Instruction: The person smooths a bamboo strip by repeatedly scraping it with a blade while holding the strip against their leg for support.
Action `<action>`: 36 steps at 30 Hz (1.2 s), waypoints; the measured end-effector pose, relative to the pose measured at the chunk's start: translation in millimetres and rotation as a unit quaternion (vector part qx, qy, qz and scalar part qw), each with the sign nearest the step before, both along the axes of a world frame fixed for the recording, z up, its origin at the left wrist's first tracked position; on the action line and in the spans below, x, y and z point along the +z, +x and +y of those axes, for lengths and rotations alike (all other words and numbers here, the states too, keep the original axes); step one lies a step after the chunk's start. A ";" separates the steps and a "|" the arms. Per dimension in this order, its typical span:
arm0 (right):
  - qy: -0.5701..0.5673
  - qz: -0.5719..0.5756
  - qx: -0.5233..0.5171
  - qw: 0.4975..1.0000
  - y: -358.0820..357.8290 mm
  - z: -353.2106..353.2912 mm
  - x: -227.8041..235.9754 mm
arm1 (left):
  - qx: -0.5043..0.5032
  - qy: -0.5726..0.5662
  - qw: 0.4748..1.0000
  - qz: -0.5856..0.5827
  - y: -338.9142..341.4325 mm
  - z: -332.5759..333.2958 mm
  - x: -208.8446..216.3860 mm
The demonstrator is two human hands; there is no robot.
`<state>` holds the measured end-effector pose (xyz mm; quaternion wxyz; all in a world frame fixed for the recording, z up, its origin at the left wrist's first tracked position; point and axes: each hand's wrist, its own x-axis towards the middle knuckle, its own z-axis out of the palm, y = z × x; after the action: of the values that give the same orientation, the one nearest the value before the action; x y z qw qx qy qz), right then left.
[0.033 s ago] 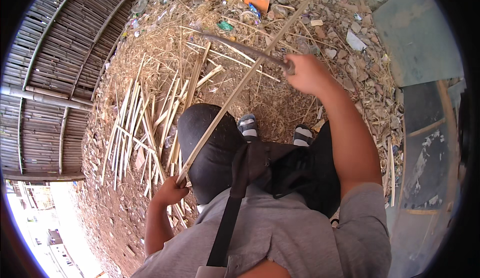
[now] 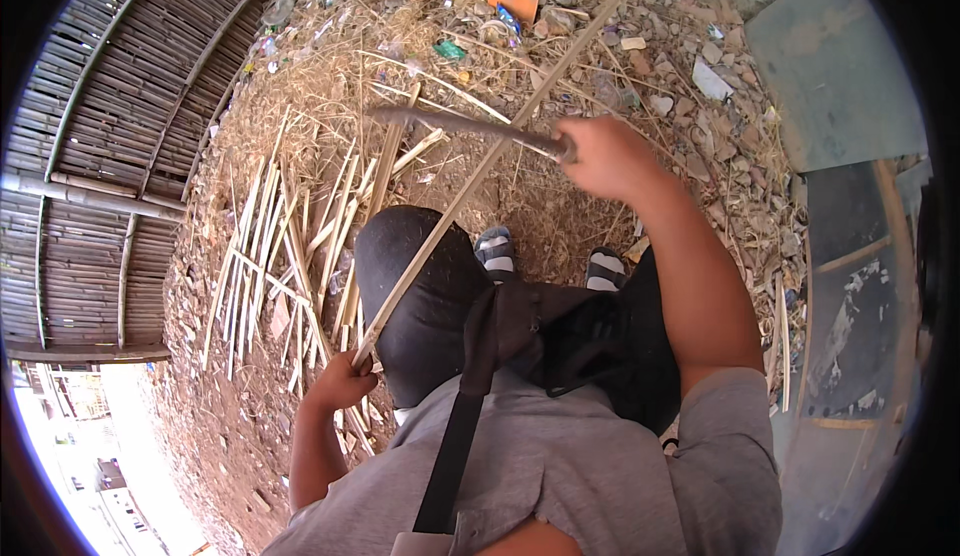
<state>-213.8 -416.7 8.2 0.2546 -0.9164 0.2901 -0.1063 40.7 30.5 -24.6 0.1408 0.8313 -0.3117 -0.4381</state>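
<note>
A long, flat bamboo strip slants from beside my left thigh up toward the far rubble. Its near end is in my closed left hand. My right hand is wrapped round the handle of a long, dark-bladed machete. The blade points left and crosses the strip near its middle; whether it touches the strip I cannot tell. Many split bamboo strips lie in a loose pile on the ground to my left.
A bamboo-slat panel stands at the left. Rubble and litter cover the far ground, with an orange piece and a green scrap. Grey-green sheets stand at the right. My sandalled feet are just ahead.
The machete's blade tip has swung nearer and slightly left, and my right hand has shifted a little left and nearer. My left hand and the bamboo strip look unmoved.
</note>
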 end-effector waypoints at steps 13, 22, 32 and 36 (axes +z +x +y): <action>0.006 0.003 0.051 0.999 22.1 30.3 -8.5 | 0.012 -0.015 0.999 -0.046 -6.5 18.0 -10.1; 0.015 0.059 -0.038 0.997 19.0 -4.4 -14.3 | 0.020 0.020 0.998 -0.054 -4.1 2.2 4.4; 0.079 0.053 -0.139 0.986 15.3 -20.2 -31.2 | -0.014 0.012 0.994 -0.104 -3.5 -10.1 3.5; 0.037 -0.004 -0.164 0.986 1.7 -38.8 -26.8 | -0.011 -0.005 0.994 -0.108 -5.8 3.6 20.3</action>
<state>-212.1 -455.4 -18.6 0.2688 -0.8460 0.4389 -0.1395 35.0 34.1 -4.3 0.1058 0.8694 -0.3367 -0.3457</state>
